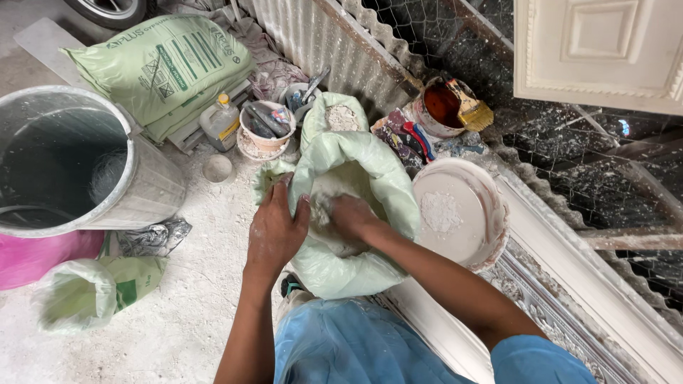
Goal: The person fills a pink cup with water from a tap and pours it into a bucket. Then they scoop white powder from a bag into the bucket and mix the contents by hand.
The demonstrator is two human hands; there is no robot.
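Right now you are crouching over an open pale green sack (356, 171) that is sitting on a dusty, powder-whitened floor (192, 313). Your left hand (276, 231) is pressing on the sack's near rim, its grip closing over the folded edge with the fingers curling inside. Your right hand (350, 217) is reaching down into the mouth of the sack, into the white powder (334, 192); whether its grip is open or closed you cannot tell, since powder and sack folds are hiding the fingers.

Just beside the sack on your right, a shallow round basin (491, 213) is resting against a long white ornamental moulding (569, 299), with a small heap of powder lying in it. Behind the sack, a second open bag (341, 114), a pink tub of tools (267, 128) and a rusty tin with a yellow brush (448, 107) are standing along a corrugated metal sheet (306, 35) topped by wire mesh. On your left, a large grey bin (149, 185) is standing on the floor, with a full green sack (163, 67) lying flat beyond it and a crumpled green bag (92, 291) lying near your left arm. Everything around you is wearing a film of white dust.
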